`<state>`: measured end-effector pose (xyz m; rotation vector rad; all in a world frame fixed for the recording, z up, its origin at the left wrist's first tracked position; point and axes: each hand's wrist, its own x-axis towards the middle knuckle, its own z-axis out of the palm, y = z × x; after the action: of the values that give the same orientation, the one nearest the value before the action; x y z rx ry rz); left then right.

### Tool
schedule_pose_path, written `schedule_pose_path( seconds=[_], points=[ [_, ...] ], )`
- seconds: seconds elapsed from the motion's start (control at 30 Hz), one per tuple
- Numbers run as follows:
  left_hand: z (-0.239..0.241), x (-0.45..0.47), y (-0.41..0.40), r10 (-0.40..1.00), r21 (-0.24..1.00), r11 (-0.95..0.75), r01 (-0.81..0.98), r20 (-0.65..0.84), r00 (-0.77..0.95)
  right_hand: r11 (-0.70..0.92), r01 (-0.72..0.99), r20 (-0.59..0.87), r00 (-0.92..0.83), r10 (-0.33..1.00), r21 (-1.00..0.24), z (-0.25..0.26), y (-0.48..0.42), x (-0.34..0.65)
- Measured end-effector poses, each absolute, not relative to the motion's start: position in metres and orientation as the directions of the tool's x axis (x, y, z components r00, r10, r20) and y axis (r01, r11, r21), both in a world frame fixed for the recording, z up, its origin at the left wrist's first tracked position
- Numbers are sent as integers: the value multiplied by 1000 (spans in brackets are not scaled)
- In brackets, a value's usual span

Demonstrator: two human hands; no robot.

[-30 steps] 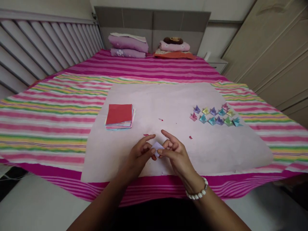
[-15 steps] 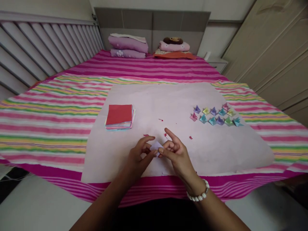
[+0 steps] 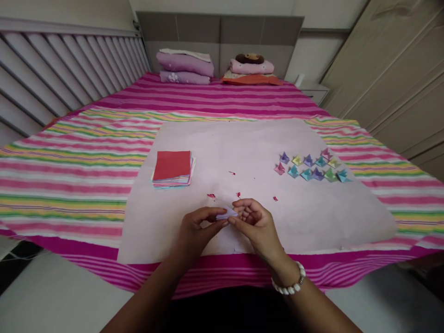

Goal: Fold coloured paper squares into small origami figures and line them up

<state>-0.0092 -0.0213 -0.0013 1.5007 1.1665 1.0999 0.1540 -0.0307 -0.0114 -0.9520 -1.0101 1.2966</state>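
Observation:
My left hand and my right hand meet just above the near part of a large pale pink sheet spread on the bed. Between their fingertips they pinch a small folded piece of pale lilac paper. A white bead bracelet circles my right wrist. To the left lies a stack of square coloured papers with a red sheet on top. At the right, several small folded paper shapes in pastel colours sit in two rows.
The bed carries a pink, green and yellow striped cover. Tiny red paper scraps dot the sheet. Folded pillows and a plush toy rest at the headboard. A slatted rail runs on the left, wardrobe doors on the right.
The fingers of both hands have curled down and closed together over the lilac paper, which now lies flatter between them. My right index finger no longer points up.

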Motion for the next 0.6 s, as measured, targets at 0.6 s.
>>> schedule_pose_path(
  seconds=[0.6],
  points=[
    [4,-8,-22,978,985,-23,173,-14,208,6,-243,14,-30,999,-970,-10,-28,159]
  ],
)
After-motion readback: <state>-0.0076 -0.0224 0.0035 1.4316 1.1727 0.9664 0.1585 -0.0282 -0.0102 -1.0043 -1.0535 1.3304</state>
